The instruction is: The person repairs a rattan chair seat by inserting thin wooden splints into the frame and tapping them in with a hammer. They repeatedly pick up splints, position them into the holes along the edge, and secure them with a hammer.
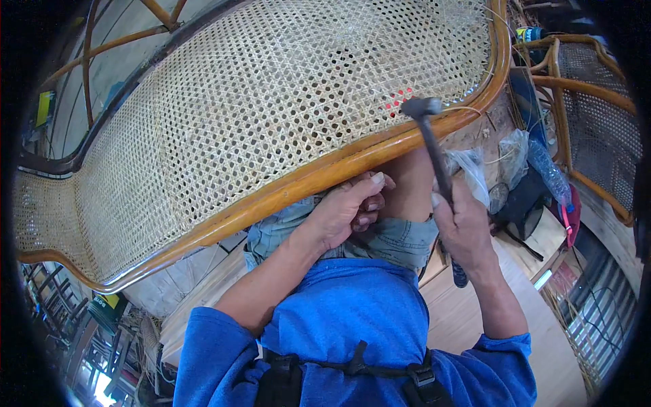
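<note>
In the head view, a large cane-woven chair panel [271, 102] lies tilted across the person's lap, its open honeycomb weave stretched inside a curved, glossy wooden frame [325, 173] that runs from the lower left up to the upper right. The left hand [349, 210] is pressed against the underside of that frame near its middle, fingers curled in and thumb laid along the wood; whether it pinches something small there cannot be told. The right hand [464, 227] is closed around the dark handle of a hammer [434, 156], which stands nearly upright with its metal head just above the frame's rim, at the edge of the weave. The person wears a blue long-sleeved top, and a bare knee shows between the two hands under the frame. To the right, near the hammer hand, lie crumpled clear plastic bags [512, 152] and a clear plastic bottle [550, 173] on a pale wooden floor [475, 325]. Another cane chair [597, 129] with the same wooden frame stands at the far right.
</note>
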### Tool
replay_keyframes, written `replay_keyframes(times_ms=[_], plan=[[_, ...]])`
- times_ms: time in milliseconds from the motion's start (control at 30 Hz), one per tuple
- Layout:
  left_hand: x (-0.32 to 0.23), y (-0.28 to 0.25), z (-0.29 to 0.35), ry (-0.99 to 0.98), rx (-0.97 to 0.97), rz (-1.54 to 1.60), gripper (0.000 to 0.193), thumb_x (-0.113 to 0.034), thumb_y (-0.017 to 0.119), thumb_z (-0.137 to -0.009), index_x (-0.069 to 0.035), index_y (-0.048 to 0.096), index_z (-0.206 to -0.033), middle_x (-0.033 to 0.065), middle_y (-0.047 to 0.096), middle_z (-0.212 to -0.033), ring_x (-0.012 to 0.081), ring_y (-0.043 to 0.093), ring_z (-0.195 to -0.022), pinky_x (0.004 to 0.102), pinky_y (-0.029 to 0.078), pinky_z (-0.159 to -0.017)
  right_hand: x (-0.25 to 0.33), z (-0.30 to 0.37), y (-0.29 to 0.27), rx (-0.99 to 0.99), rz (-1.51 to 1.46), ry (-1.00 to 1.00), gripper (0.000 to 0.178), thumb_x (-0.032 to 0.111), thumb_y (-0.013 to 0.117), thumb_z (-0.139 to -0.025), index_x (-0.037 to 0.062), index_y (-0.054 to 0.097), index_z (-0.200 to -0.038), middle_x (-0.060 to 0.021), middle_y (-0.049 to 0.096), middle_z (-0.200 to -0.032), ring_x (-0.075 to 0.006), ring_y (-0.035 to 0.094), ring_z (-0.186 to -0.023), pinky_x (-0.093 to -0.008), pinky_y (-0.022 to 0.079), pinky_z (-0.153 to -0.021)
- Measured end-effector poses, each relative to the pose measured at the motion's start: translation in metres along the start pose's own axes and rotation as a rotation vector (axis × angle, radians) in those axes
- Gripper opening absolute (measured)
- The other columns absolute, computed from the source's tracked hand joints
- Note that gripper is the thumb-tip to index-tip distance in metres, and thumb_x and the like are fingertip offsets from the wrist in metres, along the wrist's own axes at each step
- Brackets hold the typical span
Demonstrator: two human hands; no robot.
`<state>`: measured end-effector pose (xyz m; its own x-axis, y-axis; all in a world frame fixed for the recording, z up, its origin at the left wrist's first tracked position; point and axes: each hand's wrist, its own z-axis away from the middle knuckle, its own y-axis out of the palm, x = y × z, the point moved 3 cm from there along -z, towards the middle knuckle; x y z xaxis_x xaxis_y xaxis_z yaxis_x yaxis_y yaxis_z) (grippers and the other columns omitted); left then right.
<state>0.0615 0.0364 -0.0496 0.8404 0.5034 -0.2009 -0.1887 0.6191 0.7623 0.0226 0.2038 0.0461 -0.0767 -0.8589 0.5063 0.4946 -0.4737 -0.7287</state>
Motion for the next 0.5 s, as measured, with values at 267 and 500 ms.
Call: replay_keyframes(times_ms=[267, 500], plan=[[0.0, 0.001, 0.001, -0.014, 0.039, -0.008, 0.032, -0.039, 0.051, -0.092, -0.008, 0.056, -0.1, -0.0067, 0.039, -0.063, 0.0036, 0.036, -0.051, 0.0171, 0.027, -0.043, -0.001, 0.004, 0.003, 0.0, -0.032, 0.069, 0.02, 0.018, 0.053, -0.087, -0.0002, 0.047, -0.091, -0.0264, 0.055, -0.075, -0.0448, 0.056, -0.073, -0.0493, 0.043, -0.063], [-0.019, 0.029, 0.069, 0.204, 0.331, 0.146, 0.064, -0.06, 0.037, -0.089, -0.001, 0.054, -0.105, 0.0044, 0.051, -0.074, 0.0176, 0.053, -0.063, 0.026, 0.041, -0.052, -0.015, 0.011, 0.017, 0.008, -0.025, -0.071, 0.017, 0.017, 0.058, -0.084, 0.0033, 0.048, -0.088, -0.0206, 0.054, -0.073, -0.0417, 0.055, -0.069, -0.0459, 0.043, -0.061]])
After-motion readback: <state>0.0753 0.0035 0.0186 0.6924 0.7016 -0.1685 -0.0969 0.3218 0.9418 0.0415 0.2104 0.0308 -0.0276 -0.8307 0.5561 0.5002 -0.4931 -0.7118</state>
